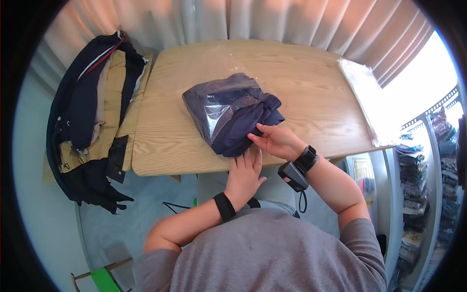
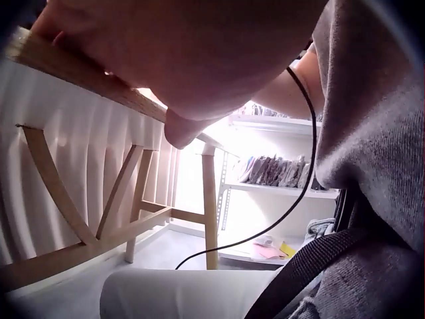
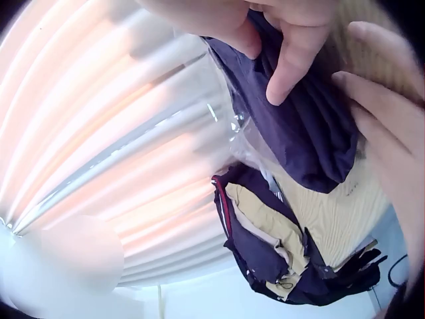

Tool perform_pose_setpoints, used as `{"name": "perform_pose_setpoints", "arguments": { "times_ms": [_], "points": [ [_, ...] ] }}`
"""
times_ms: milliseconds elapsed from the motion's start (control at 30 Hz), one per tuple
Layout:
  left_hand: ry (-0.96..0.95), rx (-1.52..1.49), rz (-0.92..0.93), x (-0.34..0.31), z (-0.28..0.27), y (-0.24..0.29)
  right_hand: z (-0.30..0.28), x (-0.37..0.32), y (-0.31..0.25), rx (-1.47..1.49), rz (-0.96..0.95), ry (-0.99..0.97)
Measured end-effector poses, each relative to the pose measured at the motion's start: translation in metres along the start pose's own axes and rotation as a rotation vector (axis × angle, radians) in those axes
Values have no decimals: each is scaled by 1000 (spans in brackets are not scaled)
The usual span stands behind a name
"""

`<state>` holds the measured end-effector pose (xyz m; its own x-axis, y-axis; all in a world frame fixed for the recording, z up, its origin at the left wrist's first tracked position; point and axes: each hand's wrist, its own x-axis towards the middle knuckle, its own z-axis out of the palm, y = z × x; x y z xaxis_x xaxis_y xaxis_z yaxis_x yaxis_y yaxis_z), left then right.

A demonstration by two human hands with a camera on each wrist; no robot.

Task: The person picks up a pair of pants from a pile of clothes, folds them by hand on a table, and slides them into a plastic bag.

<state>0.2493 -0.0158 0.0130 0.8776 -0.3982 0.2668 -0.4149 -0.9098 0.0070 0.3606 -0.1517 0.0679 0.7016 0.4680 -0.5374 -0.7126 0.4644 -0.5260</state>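
A folded navy garment lies on the wooden table, partly inside a clear plastic bag whose loose film spreads toward the back. My right hand pinches a fold at the garment's near right side between thumb and fingers; the right wrist view shows the dark cloth bunched there. At the table's front edge, my left hand lies with straight fingers, their tips right at the garment's near edge. Only the underside of that hand shows in the left wrist view.
Navy and tan clothing is heaped at the table's left end. Clear plastic bags lie along the right edge. Shelves of packed garments stand at the right, and a curtain hangs behind the table.
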Motion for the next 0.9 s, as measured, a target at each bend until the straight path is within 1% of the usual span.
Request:
{"name": "perform_pose_setpoints", "arguments": {
  "times_ms": [67,133,267,300,333,367,400,467,500,567,600,700,767,800,867,900],
  "points": [
    [10,20,-6,0,-2,-1,8,25,-5,11,14,-29],
    [-5,18,10,0,-1,-2,18,49,-10,54,-37,-19],
    [-43,38,20,1,0,-4,36,98,-22,72,3,-35],
    [-74,53,25,2,-3,-4,40,108,-24,59,-41,-72],
    [-67,64,17,2,-3,-5,42,120,-26,48,-85,-110],
    [-67,70,30,2,-3,-6,36,140,-29,-23,-86,-83],
    [-69,75,45,1,-4,-7,31,153,-33,-28,-86,-94],
    [-88,77,56,1,-7,-10,25,169,-38,-6,-152,-138],
    [-85,74,67,0,-8,-11,36,161,-40,-8,-150,-144],
    [-82,70,80,-1,-7,-12,49,144,-44,-42,-304,45],
    [-82,61,83,-2,-6,-13,47,148,-44,-41,-304,46],
    [-84,52,95,-2,-7,-15,43,156,-47,-21,-289,-8],
    [-81,52,102,-1,-9,-16,42,153,-44,-90,-248,-123],
    [-78,39,100,-1,-9,-16,43,150,-46,-91,-253,-123],
    [-75,26,100,-3,-12,-20,44,142,-50,-49,-167,-208],
    [-60,10,130,-6,-17,-24,42,136,-49,-48,-169,-208]
  ]
}}
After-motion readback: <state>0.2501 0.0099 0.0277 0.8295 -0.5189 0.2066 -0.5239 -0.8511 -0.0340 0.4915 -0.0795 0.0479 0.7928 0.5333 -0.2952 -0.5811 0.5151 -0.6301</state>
